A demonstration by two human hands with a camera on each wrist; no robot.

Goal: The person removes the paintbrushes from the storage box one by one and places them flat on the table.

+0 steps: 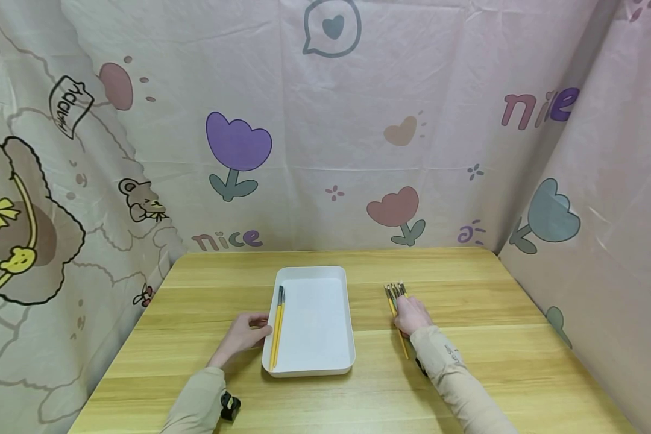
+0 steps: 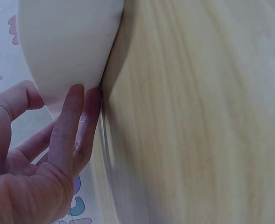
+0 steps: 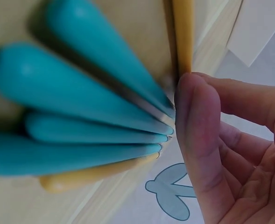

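Near the middle of the table lies a white rectangular tray (image 1: 317, 319). Two yellow-handled paintbrushes (image 1: 278, 331) rest inside along its left wall. My left hand (image 1: 244, 332) holds the tray's left edge, thumb at the rim and fingers (image 2: 65, 130) against the outer wall. Right of the tray, my right hand (image 1: 413, 314) is over a group of paintbrushes (image 1: 389, 293), bristles away from me. It pinches a yellow-handled paintbrush (image 3: 183, 37) between thumb and finger. Several thick teal handles (image 3: 81, 93) and another yellow handle (image 3: 97, 173) fan out beside these fingertips; the hand partly hides the group in the head view.
The wood-grain table (image 1: 211, 283) reaches back to a printed cloth (image 1: 325, 120), which also hangs along the left and right sides. Bare tabletop (image 1: 371, 343) lies between the tray and the brush group.
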